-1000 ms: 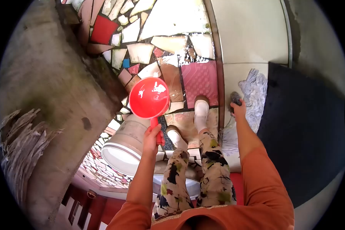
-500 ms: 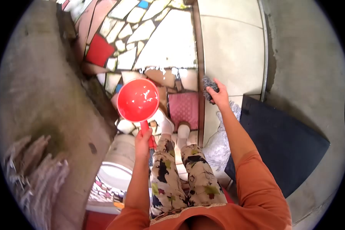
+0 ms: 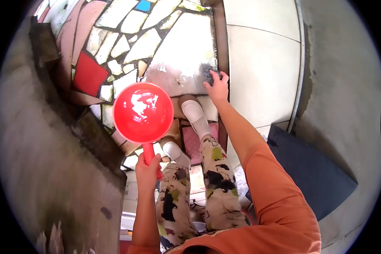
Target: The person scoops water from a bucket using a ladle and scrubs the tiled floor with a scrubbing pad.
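Observation:
A red plastic dipper [image 3: 127, 120] with shiny liquid in its bowl is held by my left hand [image 3: 147, 173], whose fingers wrap round the handle. My right hand [image 3: 218, 89] reaches forward with its fingers spread and curved. Just beyond its fingertips is a dark grey scouring pad [image 3: 208, 74], slightly blurred, over the right edge of the large pale stone slab [image 3: 178, 53]. The pad looks apart from my palm; whether a fingertip still touches it, I cannot tell. The slab looks wet and glossy below the pad.
Mosaic paving with a red piece [image 3: 89, 75] extends ahead. Pale tiles [image 3: 264, 67] lie to the right, beside a dark flat panel [image 3: 311, 169]. A rough concrete ledge [image 3: 59, 156] runs along the left. My white shoes [image 3: 194, 113] stand on the paving.
I have stepped forward. My right hand has moved forward and left, its fingers opening from the scouring pad, which now looks smaller and farther off. The dipper has shifted slightly left, still held.

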{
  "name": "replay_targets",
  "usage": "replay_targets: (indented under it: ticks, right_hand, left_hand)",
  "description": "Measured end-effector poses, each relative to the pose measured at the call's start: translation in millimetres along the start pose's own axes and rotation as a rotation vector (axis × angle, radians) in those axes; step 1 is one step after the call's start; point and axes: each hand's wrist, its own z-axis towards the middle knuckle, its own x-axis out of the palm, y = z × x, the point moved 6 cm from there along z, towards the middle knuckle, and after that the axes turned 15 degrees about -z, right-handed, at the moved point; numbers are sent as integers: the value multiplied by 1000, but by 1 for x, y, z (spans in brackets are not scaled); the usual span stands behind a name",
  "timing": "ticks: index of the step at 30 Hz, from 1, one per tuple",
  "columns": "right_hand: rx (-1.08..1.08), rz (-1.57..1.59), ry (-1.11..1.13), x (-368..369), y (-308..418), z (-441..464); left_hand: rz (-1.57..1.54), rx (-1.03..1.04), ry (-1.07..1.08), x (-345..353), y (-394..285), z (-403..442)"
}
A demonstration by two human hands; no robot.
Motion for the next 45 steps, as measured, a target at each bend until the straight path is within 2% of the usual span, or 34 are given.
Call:
replay_targets:
  ticks: [2, 5, 8, 9, 11, 15, 17, 19, 22, 23, 24, 26, 27, 29, 30, 32, 34, 36, 37, 39, 41, 43, 45]
  right_hand:
    - [-165, -176, 17, 37, -1, 2]
    - [-260, -281, 138, 70, -14, -12]
    - [-306, -185, 59, 78, -21, -5]
    - [-315, -189, 50, 81, -15, 13]
    - [-323, -205, -154, 74, 5, 58]
    - [-277, -249, -126, 30, 95, 232]
    - [-310, -282, -170, 19, 125, 271]
    - [-345, -353, -135, 22, 122, 260]
    - [-520, -400, -272, 60, 55, 146]
    - [-570, -351, -238, 71, 36, 105]
    - [-578, -353, -258, 73, 36, 113]
    - [-536, -324, -443, 72, 36, 130]
    - [-427, -289, -471, 49, 58, 179]
    - [-252, -271, -242, 8, 102, 266]
    - [-257, -268, -246, 10, 109, 275]
    - [-193, -300, -208, 9, 110, 278]
    - [-246, -235, -293, 31, 84, 240]
    - [-292, -325, -217, 51, 66, 189]
    - [-294, -325, -215, 50, 70, 201]
    - [-272, -224, -460, 36, 79, 251]
    - [-28, -166, -139, 11, 112, 296]
    - [-62, -167, -139, 22, 99, 273]
    - [-142, -184, -252, 28, 89, 245]
  left_hand:
    - [11, -27, -16, 8, -6, 16]
    - [-56, -54, -6, 24, -14, 38]
    - [-105, -79, -9, 30, -21, 55]
    - [-115, -72, -6, 32, -28, 61]
    - [-156, -98, 23, 36, -43, 69]
    - [-231, -80, 60, 40, -68, 92]
    - [-204, -1, 74, 33, -81, 109]
    - [-164, 66, 97, 26, -92, 123]
    - [-230, 136, 103, 24, -110, 142]
    - [-237, 154, 96, 21, -116, 149]
    - [-214, 165, 109, 20, -123, 155]
    - [-231, 212, 85, 18, -130, 162]
    - [-230, 234, 76, 18, -132, 163]
    - [-238, 269, 70, 12, -129, 167]
    - [-209, 303, 71, 9, -129, 166]
    - [-180, 332, 66, 0, -124, 159]
    - [-163, 297, 39, -10, -118, 152]
    - [-191, 256, 51, -15, -107, 152]
    - [-192, 255, 48, -17, -103, 151]
    - [-167, 225, 55, -16, -92, 156]
    - [-173, 196, 49, -15, -82, 157]
    - [-175, 186, 89, -20, -75, 145]
    - [-117, 172, 68, -26, -72, 139]
